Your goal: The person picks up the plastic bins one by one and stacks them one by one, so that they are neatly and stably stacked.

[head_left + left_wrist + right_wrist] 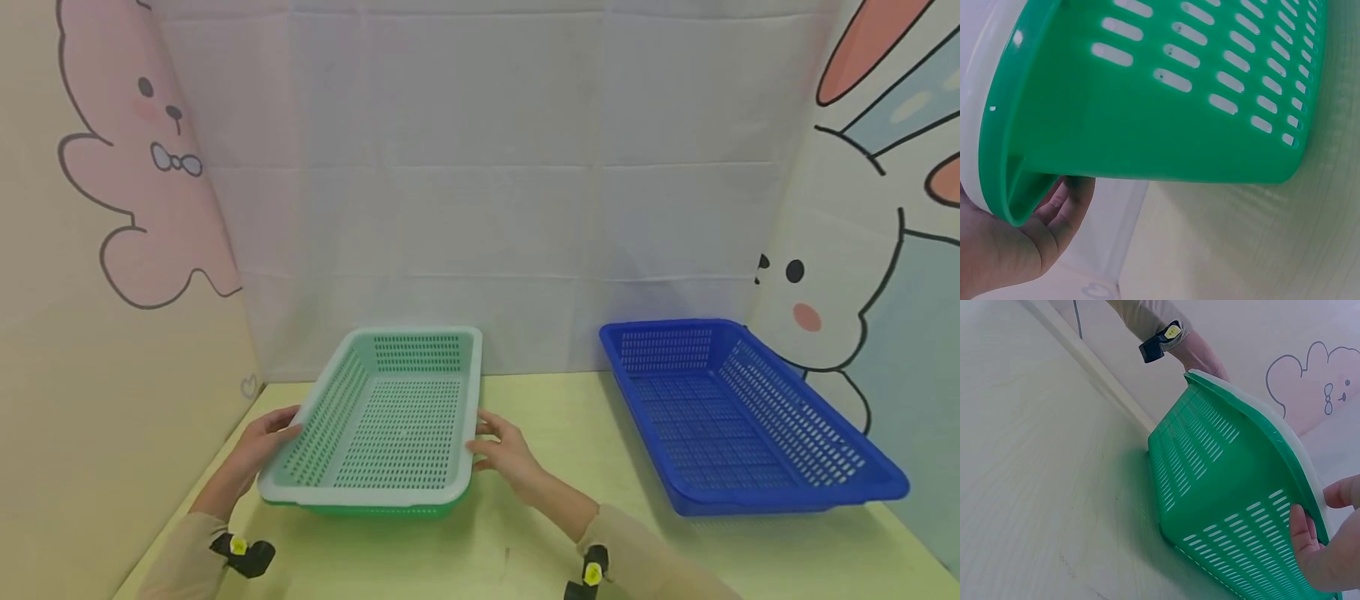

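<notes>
A pale, white-rimmed plastic basket (405,425) sits nested inside a green basket (1147,137), both pierced with rows of slots. My left hand (261,446) grips the rims at the left side; in the left wrist view its fingers curl up beneath the green lip. On the opposite side, my right hand (510,454) pinches the rims, with the thumb on the white edge and fingers (1300,531) against the green wall, as the right wrist view shows. The nested pair is over the left half of the table.
To the right stands a larger blue slotted basket (742,433), with nothing in it. The pale yellow table (547,433) meets a white cloth backdrop (480,192) at the back. Side walls with cartoon drawings of a pink animal (172,217) and a rabbit (832,283) flank the table.
</notes>
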### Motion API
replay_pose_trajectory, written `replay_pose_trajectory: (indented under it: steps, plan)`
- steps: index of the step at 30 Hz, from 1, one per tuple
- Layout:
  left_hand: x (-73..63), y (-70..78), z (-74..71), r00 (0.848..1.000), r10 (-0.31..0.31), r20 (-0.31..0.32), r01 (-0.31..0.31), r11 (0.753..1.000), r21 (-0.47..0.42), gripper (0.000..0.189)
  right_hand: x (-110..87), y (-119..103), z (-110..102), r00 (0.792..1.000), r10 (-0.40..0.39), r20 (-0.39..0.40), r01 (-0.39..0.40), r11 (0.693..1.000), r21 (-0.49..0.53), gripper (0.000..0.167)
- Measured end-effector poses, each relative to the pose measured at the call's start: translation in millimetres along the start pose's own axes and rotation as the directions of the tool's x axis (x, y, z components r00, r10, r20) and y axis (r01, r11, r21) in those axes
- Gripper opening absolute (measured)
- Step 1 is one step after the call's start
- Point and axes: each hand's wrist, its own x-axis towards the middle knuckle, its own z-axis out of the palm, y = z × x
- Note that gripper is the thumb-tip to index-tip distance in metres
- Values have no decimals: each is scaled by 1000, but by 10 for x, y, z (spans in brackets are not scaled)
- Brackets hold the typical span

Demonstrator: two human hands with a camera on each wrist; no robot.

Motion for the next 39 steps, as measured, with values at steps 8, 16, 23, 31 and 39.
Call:
replay_pose_trajectory:
  steps: [8, 16, 23, 31, 39]
  plan:
    - [1, -6, -34, 1000, -12, 5, 11, 1000, 17, 63, 6, -49, -2, 1000, 18, -6, -19, 998, -68, 61]
    - [0, 263, -90, 999, 48, -1, -47, 983, 179, 62, -6, -130, -135, 999, 40, 0, -39, 972, -232, 66]
    - [58, 584, 32, 996, 53, -68, -42, 988, 150, 61, -10, -186, -372, 999, 28, -19, -33, 947, -321, 61]
    - [114, 928, 470, 992, 82, -94, -77, 996, 46, 56, -110, -299, -725, 1000, 18, -10, -20, 903, -429, 57]
    - [108, 1175, 904, 992, 122, -10, -123, 990, -70, 51, -220, -534, -999, 999, -5, 41, 25, 864, -503, 59]
